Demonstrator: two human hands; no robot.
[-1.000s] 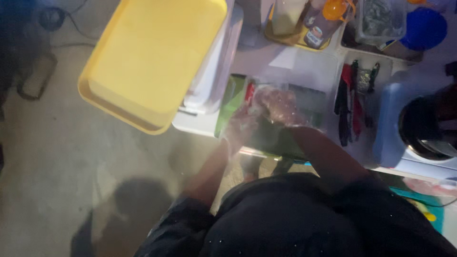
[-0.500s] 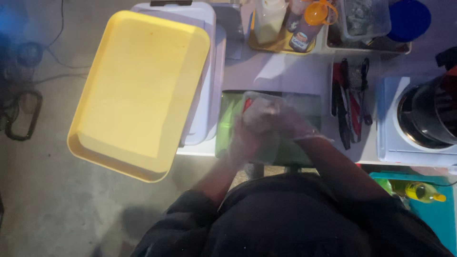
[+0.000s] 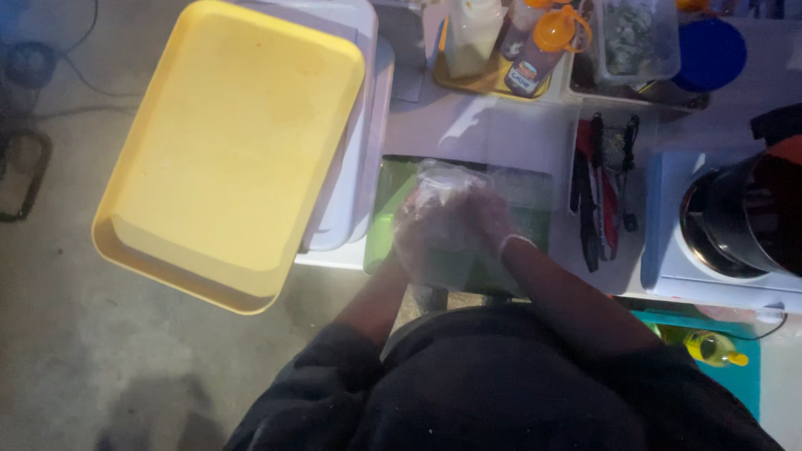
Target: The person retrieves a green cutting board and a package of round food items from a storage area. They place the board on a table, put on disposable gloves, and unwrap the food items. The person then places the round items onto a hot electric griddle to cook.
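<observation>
So both hands are pressed together right over the near edge of the surface, and both wear thin clear plastic gloves. Left hand and right hand are cupped against each other with a loose, crinkly bit of clear plastic bunched up at the fingertips. Honestly can't tell whether either hand is actually gripping it or just rubbing against the other, it's too blurry and dim.

Under the hands sits a green board, lying flat near the front edge. Just left of that, a white bin hangs partly off the left edge, with a big yellow tray resting tilted on top of it and sticking out over the floor. To the right of the hands there's a bunch of red and black tongs, then a dark pot on a white base at the right edge. Along the far edge: squeeze bottles with orange caps, a clear tub and a blue lid.
</observation>
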